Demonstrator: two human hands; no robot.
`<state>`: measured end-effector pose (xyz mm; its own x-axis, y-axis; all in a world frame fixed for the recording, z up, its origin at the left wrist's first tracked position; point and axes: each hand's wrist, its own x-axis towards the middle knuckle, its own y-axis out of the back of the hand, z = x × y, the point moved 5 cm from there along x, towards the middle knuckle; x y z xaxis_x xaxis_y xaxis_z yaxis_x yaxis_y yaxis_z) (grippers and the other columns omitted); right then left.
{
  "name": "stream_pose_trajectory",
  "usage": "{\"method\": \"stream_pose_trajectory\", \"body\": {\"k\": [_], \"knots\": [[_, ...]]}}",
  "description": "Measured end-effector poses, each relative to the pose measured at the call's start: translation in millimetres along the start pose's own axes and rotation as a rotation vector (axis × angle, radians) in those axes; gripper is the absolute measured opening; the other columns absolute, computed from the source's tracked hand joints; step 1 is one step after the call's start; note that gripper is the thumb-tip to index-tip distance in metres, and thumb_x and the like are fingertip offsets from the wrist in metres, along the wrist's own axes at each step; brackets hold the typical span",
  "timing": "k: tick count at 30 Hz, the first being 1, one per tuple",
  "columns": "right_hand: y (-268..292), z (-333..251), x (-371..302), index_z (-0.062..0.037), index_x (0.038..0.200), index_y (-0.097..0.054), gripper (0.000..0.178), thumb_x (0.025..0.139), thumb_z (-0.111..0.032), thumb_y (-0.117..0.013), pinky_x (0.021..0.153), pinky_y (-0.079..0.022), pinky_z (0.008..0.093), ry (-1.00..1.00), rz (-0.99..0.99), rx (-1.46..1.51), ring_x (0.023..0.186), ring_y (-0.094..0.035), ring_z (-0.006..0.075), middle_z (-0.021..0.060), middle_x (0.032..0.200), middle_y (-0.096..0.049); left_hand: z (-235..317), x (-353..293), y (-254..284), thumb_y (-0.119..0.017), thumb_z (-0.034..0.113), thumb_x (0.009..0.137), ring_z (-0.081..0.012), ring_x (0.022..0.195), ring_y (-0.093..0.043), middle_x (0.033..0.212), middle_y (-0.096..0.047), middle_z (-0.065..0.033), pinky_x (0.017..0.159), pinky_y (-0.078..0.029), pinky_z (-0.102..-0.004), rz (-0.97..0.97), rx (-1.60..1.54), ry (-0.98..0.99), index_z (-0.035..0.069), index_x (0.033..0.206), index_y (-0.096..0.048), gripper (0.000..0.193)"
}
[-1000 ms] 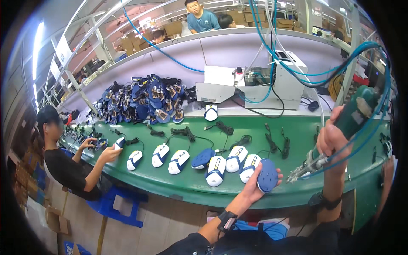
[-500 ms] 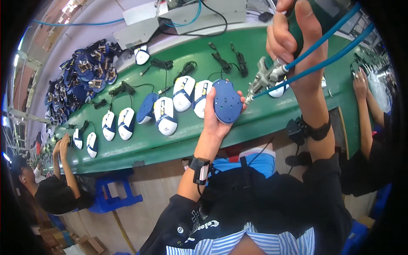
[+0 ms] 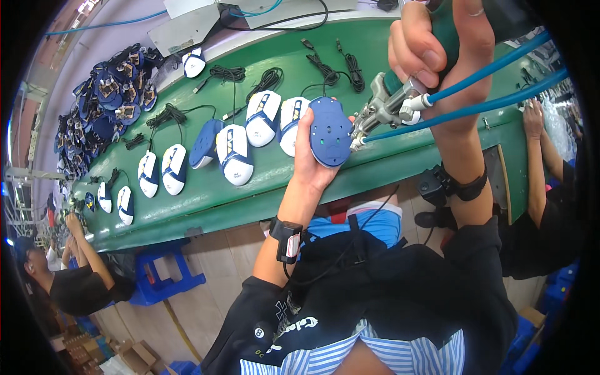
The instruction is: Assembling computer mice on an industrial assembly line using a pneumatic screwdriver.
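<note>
My left hand point(image 3: 307, 159) is closed around a wired computer mouse point(image 3: 331, 134), its dark blue underside with several small holes turned up. Gripped in my right hand point(image 3: 470, 75) is a power screwdriver point(image 3: 389, 107) with a metal head and blue hoses point(image 3: 481, 72). The screwdriver's tip is at the right edge of the mouse; whether it touches cannot be made out. Just left of my left hand lies a white and blue mouse point(image 3: 289, 132), partly hidden by it. More such mice point(image 3: 235, 161) lie left of it, with one blue-bottomed mouse point(image 3: 205, 145) tilted among them.
Coiled black cables point(image 3: 325, 72) lie behind the mice on the green bench point(image 3: 262, 194). A heap of blue mouse parts point(image 3: 109, 94) stands at the far left. Co-workers' hands point(image 3: 75, 228) show at left, and another's point(image 3: 533, 119) at right. A blue stool point(image 3: 165, 275) stands below.
The whole view has shifted slightly. The screwdriver's tip has come a little closer to the mouse in my left hand. At the left, the co-worker's hands have moved down.
</note>
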<state>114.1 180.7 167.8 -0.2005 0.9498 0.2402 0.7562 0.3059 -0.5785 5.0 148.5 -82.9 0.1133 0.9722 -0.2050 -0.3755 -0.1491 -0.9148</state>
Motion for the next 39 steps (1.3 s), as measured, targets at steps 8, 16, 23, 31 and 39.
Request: {"method": "stream_pose_trajectory", "body": {"k": [8, 16, 23, 31, 39], "knots": [[16.0, 6.9, -3.4, -0.0074, 0.103, -0.047, 0.042, 0.101, -0.049, -0.055, 0.033, -0.029, 0.0250, 0.086, -0.141, -0.045, 0.037, -0.036, 0.0089, -0.0012, 0.052, -0.040, -12.3, 3.5, 6.8, -0.047, 0.052, 0.101, -0.0326, 0.100, -0.064, 0.124, -0.060, -0.0169, 0.081, -0.059, -0.0473, -0.005, -0.031, 0.030, 0.008, 0.135, -0.050, 0.055], [11.5, -0.5, 0.1, -0.0063, 0.107, -0.047, 0.037, 0.103, -0.043, -0.050, 0.039, -0.029, 0.0234, 0.183, -0.299, -0.092, 0.040, -0.034, 0.0064, -0.0032, 0.055, -0.039, -1.5, -2.5, -11.5, -0.048, 0.052, 0.101, -0.0263, 0.106, -0.064, 0.126, -0.061, -0.0100, 0.082, -0.059, -0.0482, -0.021, -0.034, 0.030, 0.011, 0.135, -0.051, 0.054], [-73.3, -78.5, -6.6, -0.0056, 0.099, -0.043, 0.037, 0.099, -0.038, -0.061, 0.035, -0.027, 0.0221, 0.235, -0.233, -0.222, 0.040, -0.033, 0.0057, -0.0031, 0.055, -0.037, 41.8, -56.0, -108.3, -0.051, 0.039, 0.102, -0.0265, 0.103, -0.067, 0.118, -0.064, -0.0066, 0.090, -0.057, -0.0372, -0.116, -0.141, 0.032, 0.009, 0.132, -0.054, 0.042], [-136.2, -167.3, -40.0, -0.0050, 0.106, -0.050, 0.035, 0.095, -0.031, -0.070, 0.039, -0.031, 0.0216, 0.224, -0.216, -0.206, 0.042, -0.041, 0.0045, -0.0043, 0.056, -0.040, 49.0, -127.8, -180.1, -0.049, 0.042, 0.103, -0.0255, 0.107, -0.066, 0.124, -0.064, -0.0075, 0.086, -0.058, -0.0495, -0.081, -0.028, 0.040, 0.011, 0.133, -0.054, 0.044], [-91.1, -147.0, -54.2, -0.0059, 0.115, -0.046, 0.035, 0.108, -0.039, -0.041, 0.041, -0.031, 0.0201, 0.343, -0.332, -0.167, 0.042, -0.036, 0.0038, -0.0058, 0.059, -0.039, 4.7, -71.5, -105.7, -0.053, 0.043, 0.100, -0.0279, 0.107, -0.066, 0.116, -0.068, -0.0085, 0.091, -0.056, -0.0444, -0.082, -0.118, -0.028, 0.012, 0.125, -0.060, 0.040]]}}
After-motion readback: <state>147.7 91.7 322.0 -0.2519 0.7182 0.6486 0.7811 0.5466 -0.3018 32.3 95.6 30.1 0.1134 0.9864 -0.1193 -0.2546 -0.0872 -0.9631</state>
